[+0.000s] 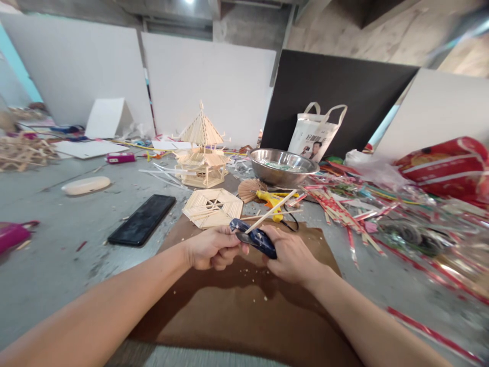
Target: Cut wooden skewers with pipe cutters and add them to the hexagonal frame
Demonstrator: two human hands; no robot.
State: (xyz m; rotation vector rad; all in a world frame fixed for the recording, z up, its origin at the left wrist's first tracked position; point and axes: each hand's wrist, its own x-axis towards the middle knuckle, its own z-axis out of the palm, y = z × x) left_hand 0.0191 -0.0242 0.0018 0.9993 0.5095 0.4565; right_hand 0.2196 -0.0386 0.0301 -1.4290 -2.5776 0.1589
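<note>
In front of me, over a brown board (229, 316), both my hands meet around a thin pale wooden stick (272, 211). My right hand (292, 253) is closed on a blue-handled knife (263, 242), whose grey blade lies against the stick's lower part. My left hand (217, 248) is closed at the stick's near end, fingertips close to the blade; its exact hold is partly hidden. The stick slants up and away to the right. Just beyond my hands lie a flat hexagonal stick panel (198, 211) and a yellow glue gun (273, 201). Small wood chips dot the board.
A tiered stick pavilion (202, 158) stands behind the panel. Beside it are a metal bowl (284, 176) and a white tote bag (313, 135). A black phone (142, 220) lies left, near a white oval object (86, 185). Red-and-white wrappers (344, 204) crowd the right.
</note>
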